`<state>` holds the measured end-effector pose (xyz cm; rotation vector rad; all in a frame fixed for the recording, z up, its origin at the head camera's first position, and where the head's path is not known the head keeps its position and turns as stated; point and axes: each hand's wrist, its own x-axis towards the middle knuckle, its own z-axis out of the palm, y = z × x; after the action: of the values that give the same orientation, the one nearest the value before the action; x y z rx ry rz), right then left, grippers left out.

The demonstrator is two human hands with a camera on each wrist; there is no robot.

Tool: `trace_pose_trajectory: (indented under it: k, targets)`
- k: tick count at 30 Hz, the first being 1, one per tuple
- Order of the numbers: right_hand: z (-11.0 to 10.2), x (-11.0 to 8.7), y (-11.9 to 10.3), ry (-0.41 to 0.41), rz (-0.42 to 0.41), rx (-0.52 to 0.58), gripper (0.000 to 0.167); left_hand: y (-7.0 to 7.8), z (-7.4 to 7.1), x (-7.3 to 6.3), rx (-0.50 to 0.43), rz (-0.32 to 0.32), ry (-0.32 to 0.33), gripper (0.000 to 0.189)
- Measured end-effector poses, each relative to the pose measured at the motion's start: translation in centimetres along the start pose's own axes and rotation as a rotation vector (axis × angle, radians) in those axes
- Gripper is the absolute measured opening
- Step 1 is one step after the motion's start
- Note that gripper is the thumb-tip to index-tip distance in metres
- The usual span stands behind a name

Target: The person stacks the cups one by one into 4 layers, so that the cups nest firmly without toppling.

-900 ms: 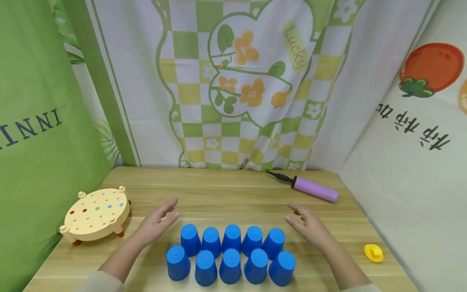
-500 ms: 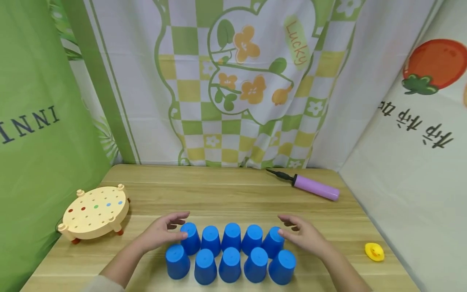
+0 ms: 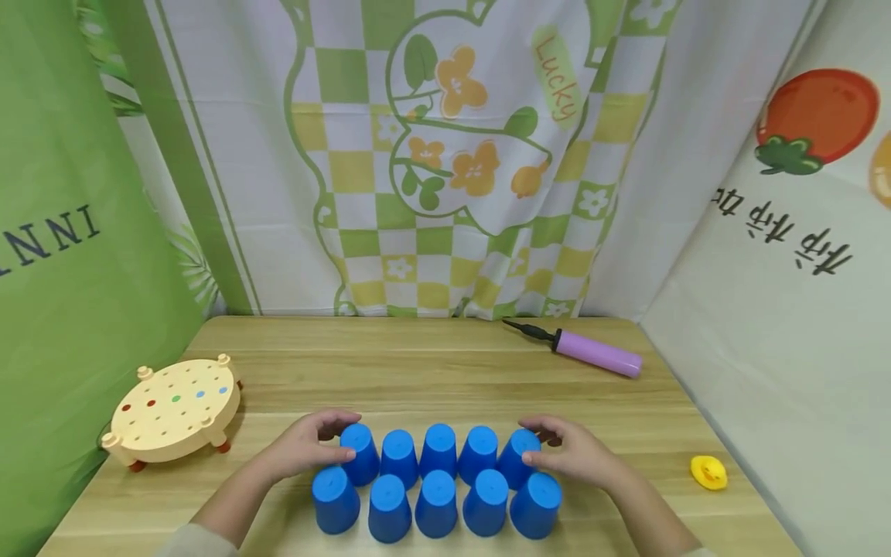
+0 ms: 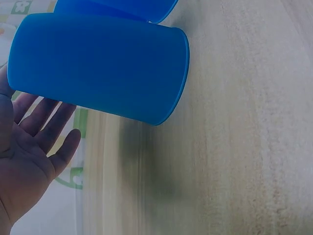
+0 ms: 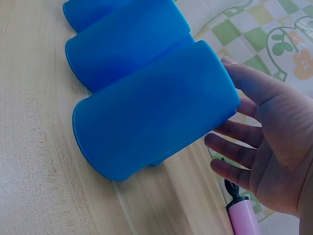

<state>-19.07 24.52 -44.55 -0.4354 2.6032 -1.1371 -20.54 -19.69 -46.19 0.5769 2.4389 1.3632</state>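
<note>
Blue cups stand upside down in two rows on the table, seen in the head view. At the left end of the back row, my left hand [image 3: 309,447] has its thumb across the front of a cup [image 3: 360,456] and its fingers behind. Likewise, my right hand [image 3: 574,452] reaches round the back row's right-end cup [image 3: 518,460], thumb in front. Both wrist views show loosely extended fingers, partly hidden by the nearest cups. The front row includes a left-end cup [image 3: 336,501] and a right-end cup [image 3: 536,507], each just below a hand.
A round cream pegboard stool [image 3: 174,410] with coloured dots stands at the left of the wooden table [image 3: 390,363]. A purple hand pump [image 3: 599,353] lies at the back right. Near the right edge sits a yellow toy duck [image 3: 709,472]. Printed curtains [image 3: 445,255] enclose the table.
Both hands have moved inward and toward the body, from beside the rows to around the back row's two end cups. The cups keep their places.
</note>
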Motion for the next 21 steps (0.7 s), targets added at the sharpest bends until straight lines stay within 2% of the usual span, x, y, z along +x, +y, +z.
trace_pose_trajectory:
  k: [9, 16, 21]
  targets:
    - [0.06, 0.02, 0.43, -0.021, 0.018, 0.015, 0.061, -0.67, 0.39, 0.59, -0.002, -0.043, 0.056, 0.057]
    - [0.15, 0.33, 0.64, -0.020, 0.018, 0.007, 0.057, -0.69, 0.52, 0.34, -0.032, -0.023, 0.051, 0.059]
    - [-0.17, 0.75, 0.47, 0.028, 0.024, -0.016, 0.054, -0.88, 0.52, 0.40, -0.029, -0.031, 0.053, 0.060]
